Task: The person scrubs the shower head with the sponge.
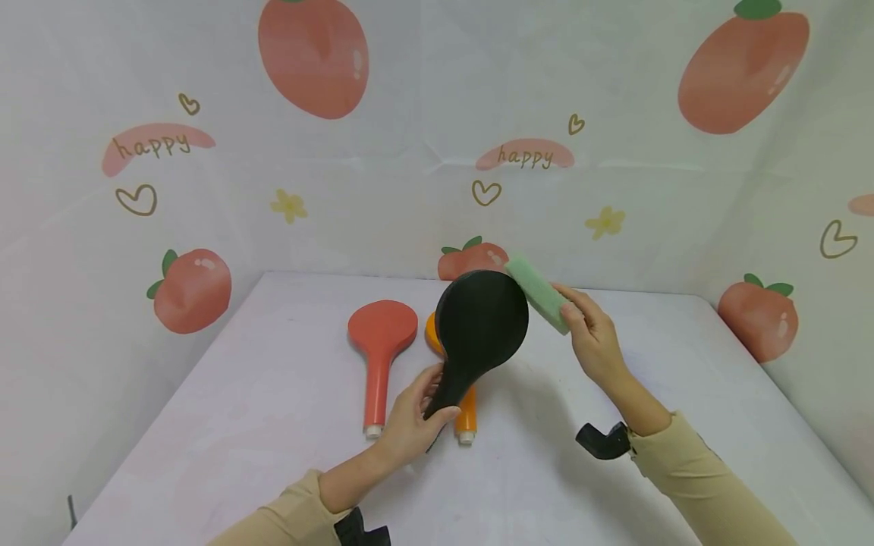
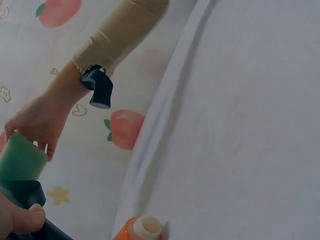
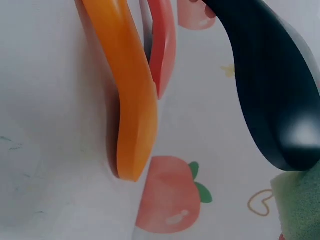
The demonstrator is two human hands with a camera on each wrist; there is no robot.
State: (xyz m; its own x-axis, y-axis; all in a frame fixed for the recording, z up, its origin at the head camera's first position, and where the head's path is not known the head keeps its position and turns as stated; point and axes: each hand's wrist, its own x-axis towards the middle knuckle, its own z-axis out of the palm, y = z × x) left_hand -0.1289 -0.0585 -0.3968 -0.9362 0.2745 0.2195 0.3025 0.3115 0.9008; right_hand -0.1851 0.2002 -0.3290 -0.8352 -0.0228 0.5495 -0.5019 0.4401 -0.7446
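My left hand [image 1: 413,425] grips the handle of a black handheld shower head [image 1: 481,318], raised above the table with its round head tilted up and away. In my right hand [image 1: 599,341] is a green sponge [image 1: 539,297], pinched between thumb and fingers. The sponge's side touches the upper right rim of the black head; the right wrist view also has the sponge [image 3: 302,207] against the end of the black shower head [image 3: 270,85]. Behind it lies an orange shower head [image 1: 467,417], partly hidden. A red shower head [image 1: 382,330] lies to its left.
All of this is at a white-covered table [image 1: 273,356]. A white backdrop cloth [image 1: 410,205] printed with peaches, hearts and flowers hangs behind and around it. Black wrist mounts [image 1: 604,441] stick out from both sleeves.
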